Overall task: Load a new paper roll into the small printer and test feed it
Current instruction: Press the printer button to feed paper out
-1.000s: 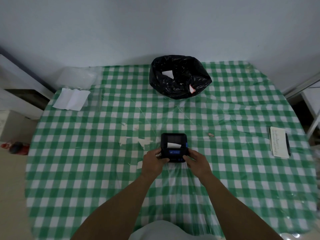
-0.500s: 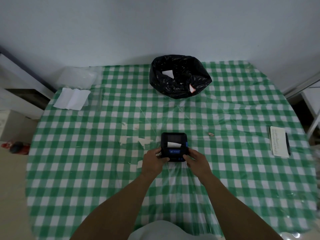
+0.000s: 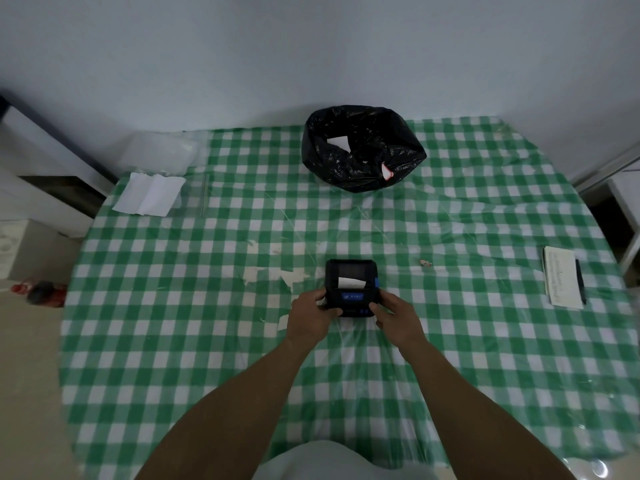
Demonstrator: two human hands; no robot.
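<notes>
A small black printer [image 3: 350,276] with a blue label sits on the green checked tablecloth [image 3: 207,306] near the table's middle. Its lid is closed and a short white paper strip [image 3: 351,282] sticks out of the slot, curling up. My left hand [image 3: 309,315] grips the printer's near left corner. My right hand [image 3: 394,315] holds its near right corner, with the thumb on the front edge by the buttons. The paper roll itself is hidden inside.
A black bin bag [image 3: 362,147] with paper scraps stands at the back. White folded paper [image 3: 149,194] and a clear plastic bag [image 3: 159,152] lie back left. A notepad with a pen [image 3: 562,280] lies at the right. Torn white patches [image 3: 277,277] mark the cloth left of the printer.
Both hands stay on the printer. The paper strip shows slightly more length out of the slot than one second ago.
</notes>
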